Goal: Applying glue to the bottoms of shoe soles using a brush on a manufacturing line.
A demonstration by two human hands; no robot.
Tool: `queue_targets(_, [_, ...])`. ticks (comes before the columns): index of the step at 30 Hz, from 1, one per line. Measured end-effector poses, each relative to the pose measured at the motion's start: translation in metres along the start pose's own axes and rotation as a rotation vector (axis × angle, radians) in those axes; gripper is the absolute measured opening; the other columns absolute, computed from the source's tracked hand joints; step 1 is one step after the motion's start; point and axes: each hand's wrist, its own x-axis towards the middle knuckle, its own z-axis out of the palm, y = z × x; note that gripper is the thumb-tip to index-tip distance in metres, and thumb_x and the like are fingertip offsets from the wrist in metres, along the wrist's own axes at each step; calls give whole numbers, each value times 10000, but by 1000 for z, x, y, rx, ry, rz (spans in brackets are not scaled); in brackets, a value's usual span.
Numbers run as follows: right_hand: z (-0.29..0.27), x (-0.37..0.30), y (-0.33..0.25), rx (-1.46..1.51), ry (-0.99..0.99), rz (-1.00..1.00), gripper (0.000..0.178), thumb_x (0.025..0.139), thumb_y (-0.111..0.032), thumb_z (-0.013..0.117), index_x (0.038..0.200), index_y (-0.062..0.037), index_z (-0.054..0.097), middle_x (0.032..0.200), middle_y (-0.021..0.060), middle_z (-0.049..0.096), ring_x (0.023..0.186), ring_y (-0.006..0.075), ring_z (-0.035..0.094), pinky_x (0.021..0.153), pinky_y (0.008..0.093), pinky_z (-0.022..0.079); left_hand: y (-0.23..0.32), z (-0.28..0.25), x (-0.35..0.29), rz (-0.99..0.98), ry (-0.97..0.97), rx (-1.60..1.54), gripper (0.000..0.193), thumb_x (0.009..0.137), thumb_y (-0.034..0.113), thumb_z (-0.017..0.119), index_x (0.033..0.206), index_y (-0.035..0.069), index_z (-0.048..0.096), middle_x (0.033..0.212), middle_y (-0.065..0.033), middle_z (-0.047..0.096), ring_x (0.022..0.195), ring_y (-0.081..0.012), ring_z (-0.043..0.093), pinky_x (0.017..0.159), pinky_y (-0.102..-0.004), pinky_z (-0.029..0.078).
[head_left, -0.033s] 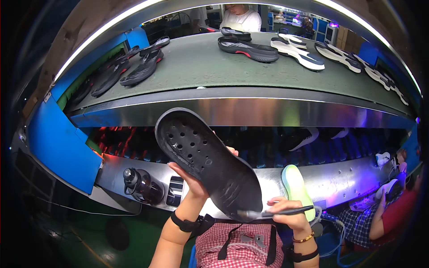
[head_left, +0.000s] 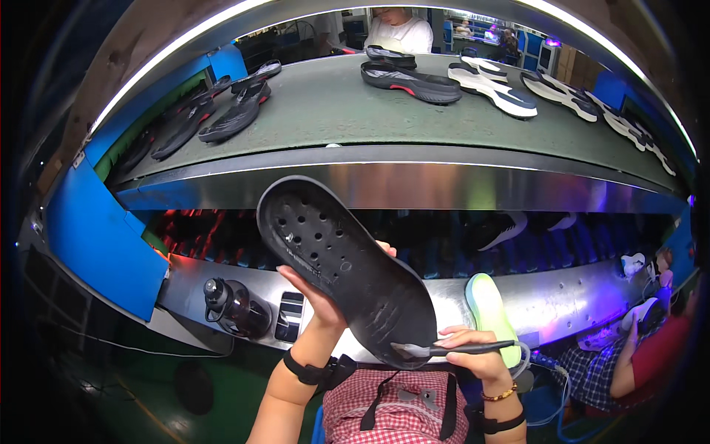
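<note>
A black shoe sole (head_left: 355,270) is held tilted in front of me, its inner face up, with round holes towards the far end. My left hand (head_left: 318,300) grips it, the palm beneath and fingertips showing at the far edge. In my right hand (head_left: 477,351) a brush (head_left: 462,348) with a dark handle is pinched between thumb and fingers. Its pale bristle tip touches the sole's near end. Just beyond my right hand lies a yellow-green sole-shaped piece (head_left: 492,311) on the metal ledge.
Across the green conveyor belt (head_left: 310,111) lie several black and white soles. A dark bottle (head_left: 237,307) and a phone-like flat object (head_left: 290,317) rest on the metal ledge (head_left: 569,303). Another person (head_left: 643,348) sits at the right; one more (head_left: 399,33) is behind the belt.
The brush tip has shifted slightly up and to the left on the sole's near end, and looks sharper now. The left hand keeps its hold on the sole.
</note>
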Motion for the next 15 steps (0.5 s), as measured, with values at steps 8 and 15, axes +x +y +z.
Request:
queue_targets(8, [36,-20,1,886,238,222,197,818,79,574,1010,92,617,1070,258,621,991,346,633,905,479,519,-12,4,-27,-155,-49,-448,1006,817,801,219,1467,33,205,1462,-146,340,1311,-284,382,1105,-420,289])
queue_targets(15, [65,-9,-8,504,344,239,195,824,32,607,1015,68,611,985,230,657,923,293,664,851,384,546,-60,4,-76,-190,122,-492,875,834,638,456,1428,20,281,1382,-228,411,1205,-399,495,1036,-583,373])
